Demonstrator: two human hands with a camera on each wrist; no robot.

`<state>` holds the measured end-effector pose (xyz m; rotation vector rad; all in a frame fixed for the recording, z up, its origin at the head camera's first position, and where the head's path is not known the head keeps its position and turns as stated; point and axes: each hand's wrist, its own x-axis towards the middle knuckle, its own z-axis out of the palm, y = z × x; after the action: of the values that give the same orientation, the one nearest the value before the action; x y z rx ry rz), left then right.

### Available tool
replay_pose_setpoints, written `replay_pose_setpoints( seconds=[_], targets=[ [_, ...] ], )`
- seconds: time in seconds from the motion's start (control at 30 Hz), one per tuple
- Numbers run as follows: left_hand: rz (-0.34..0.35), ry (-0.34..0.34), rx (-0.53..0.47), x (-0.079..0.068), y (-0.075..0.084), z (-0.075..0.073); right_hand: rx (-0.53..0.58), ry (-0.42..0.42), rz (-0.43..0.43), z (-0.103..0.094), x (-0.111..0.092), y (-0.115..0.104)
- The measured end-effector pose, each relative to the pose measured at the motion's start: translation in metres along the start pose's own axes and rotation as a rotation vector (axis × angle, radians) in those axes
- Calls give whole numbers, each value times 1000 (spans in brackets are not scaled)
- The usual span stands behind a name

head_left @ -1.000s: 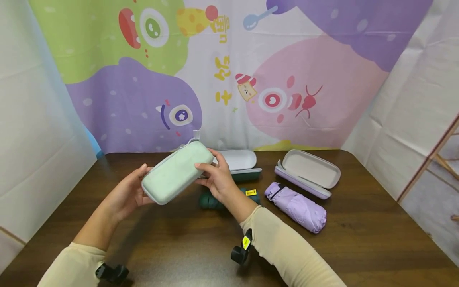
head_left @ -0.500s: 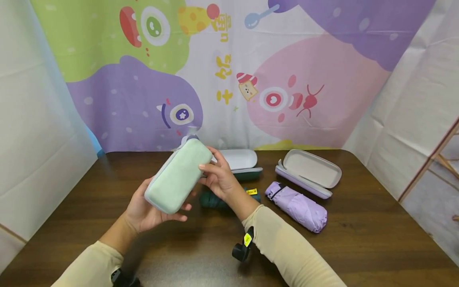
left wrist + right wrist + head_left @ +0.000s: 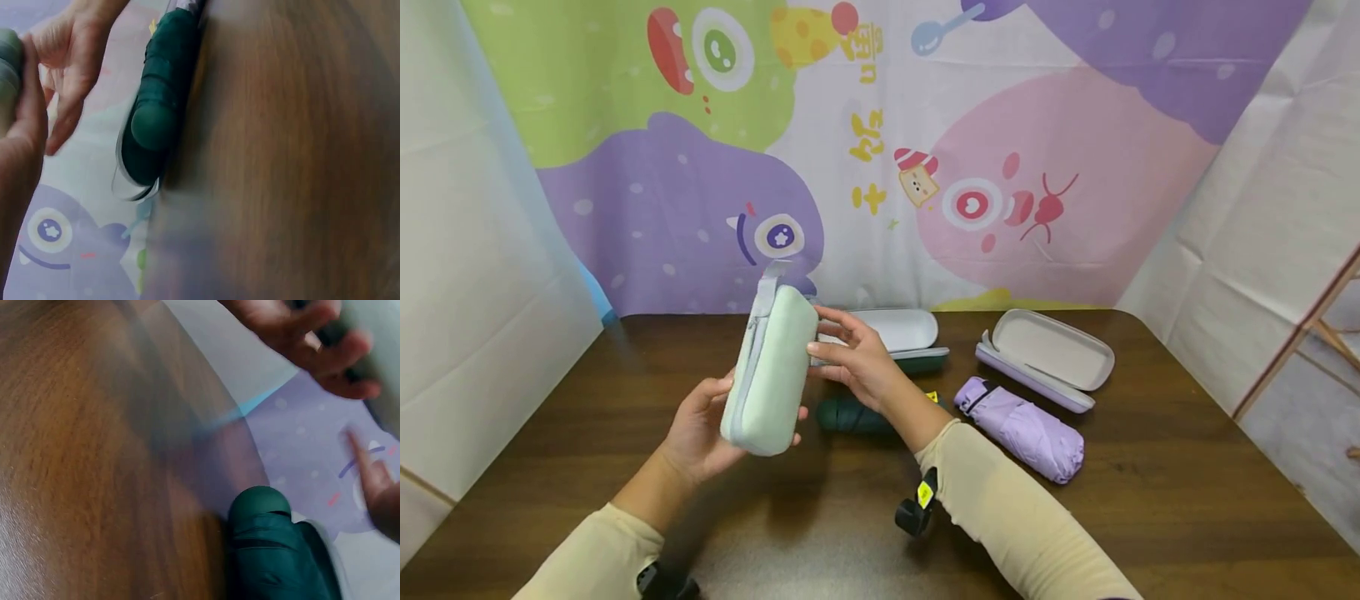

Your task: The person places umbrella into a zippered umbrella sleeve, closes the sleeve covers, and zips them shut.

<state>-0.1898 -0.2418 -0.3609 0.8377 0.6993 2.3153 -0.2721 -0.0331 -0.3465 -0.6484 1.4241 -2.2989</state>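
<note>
A mint-green zip case (image 3: 772, 375), closed, stands tilted above the table in the head view. My left hand (image 3: 703, 429) grips its lower part, fingers (image 3: 350, 356) curled round it in the right wrist view. Beside its right edge, my right hand (image 3: 861, 362) has fairly straight fingers; in the right wrist view a gap shows between them and the case. Whether the thumb touches the case I cannot tell. Under the right forearm lies a folded dark green umbrella (image 3: 853, 415), also seen in the left wrist view as a green roll (image 3: 164, 81).
Behind the right hand lies an open dark green case (image 3: 917, 360) with a pale lining. At the right are an open lilac case (image 3: 1045, 392) and a folded lilac umbrella (image 3: 1022, 429) on the brown table (image 3: 1180, 492). A cartoon curtain (image 3: 865, 250) hangs behind.
The mint case has turned more upright, bringing its zip side into view. My left hand has moved right and under it. The right hand has loosened from the case's edge.
</note>
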Motion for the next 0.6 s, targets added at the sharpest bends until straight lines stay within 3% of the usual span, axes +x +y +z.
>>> replay_pose_setpoints(
  seconds=[0.1, 0.2, 0.4, 0.5, 0.6],
  targets=[
    [58, 147, 137, -1, 2, -1, -131, 60, 60, 2, 0, -2],
    [91, 322, 317, -1, 3, -1, -172, 83, 96, 5, -1, -4],
    [65, 692, 700, 6, -1, 3, -227, 87, 185, 19, -5, -10],
    [25, 783, 845, 10, -4, 3, -303, 127, 236, 27, -5, -12],
    [5, 801, 950, 12, -7, 2, -387, 176, 267, 34, -4, -10]
  ],
)
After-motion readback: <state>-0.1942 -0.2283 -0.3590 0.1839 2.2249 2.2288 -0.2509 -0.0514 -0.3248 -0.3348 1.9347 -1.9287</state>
